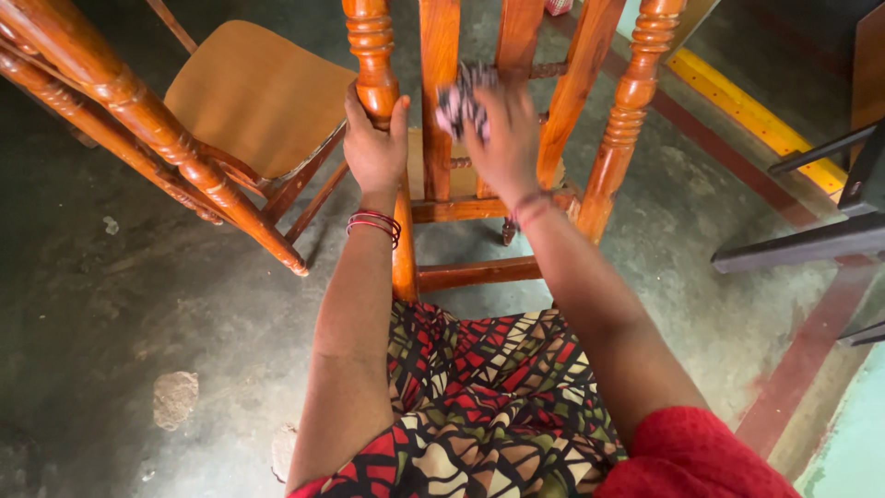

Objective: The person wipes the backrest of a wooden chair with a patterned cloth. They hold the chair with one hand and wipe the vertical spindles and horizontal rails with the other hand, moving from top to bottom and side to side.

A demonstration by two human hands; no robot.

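Patterned red, green and cream cloth (479,406) over the person's lap lay nearest the camera, with both bare forearms reaching out above it toward an upturned wooden chair (479,198).

Fingers of the left hand (373,148) were clenched round a turned chair leg (378,83), thumb on one side and the rest wrapped behind, steadying the frame. Fingers of the right hand (507,148) were bunched on a dark-and-white rag (464,100), pressing it against a flat slat (440,92) just beside that leg. The rag looked blurred, so the hand was probably moving.

Wiping well would likely call for a firm left grip so the chair did not rock, and for running the rag along the slat's length and into the grooves of the turned parts, where dust would gather.

Both wrists were nearly straight, the left wearing red bangles (373,224), the right a thin band (530,205). Forearms ran almost parallel, elbows low beside the lap. A second chair (258,92) stood to the left on the concrete floor (120,304).
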